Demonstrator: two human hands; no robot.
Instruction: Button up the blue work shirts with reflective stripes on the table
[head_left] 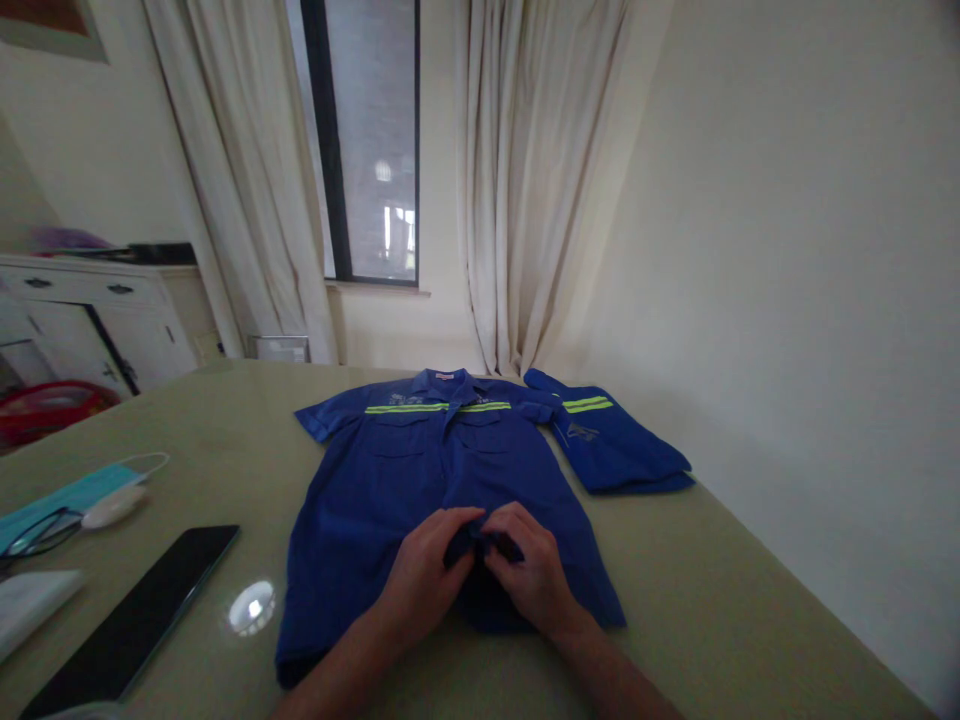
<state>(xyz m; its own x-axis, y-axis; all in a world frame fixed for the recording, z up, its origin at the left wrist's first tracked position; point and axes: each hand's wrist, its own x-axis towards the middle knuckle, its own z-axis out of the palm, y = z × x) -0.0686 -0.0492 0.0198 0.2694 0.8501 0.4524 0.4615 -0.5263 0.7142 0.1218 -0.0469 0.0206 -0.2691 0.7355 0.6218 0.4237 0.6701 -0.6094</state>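
A blue short-sleeved work shirt [390, 470] with a yellow reflective stripe across the chest lies face up, its collar at the far side. Both hands pinch the front opening of the shirt near its lower hem. My left hand [431, 560] grips the cloth from the left, thumb and fingers closed on it. Close beside it, my right hand [532, 565] holds the other front edge the same way. The fabric bunches up between the fingertips; any button there is too small and dark to make out.
A folded blue garment [622, 440] lies right of the shirt, near the wall. On the table's left are a black phone [135, 620], a blue face mask [67, 500], glasses [45, 535], a white rounded object [112, 507] and a white box-like item [34, 605].
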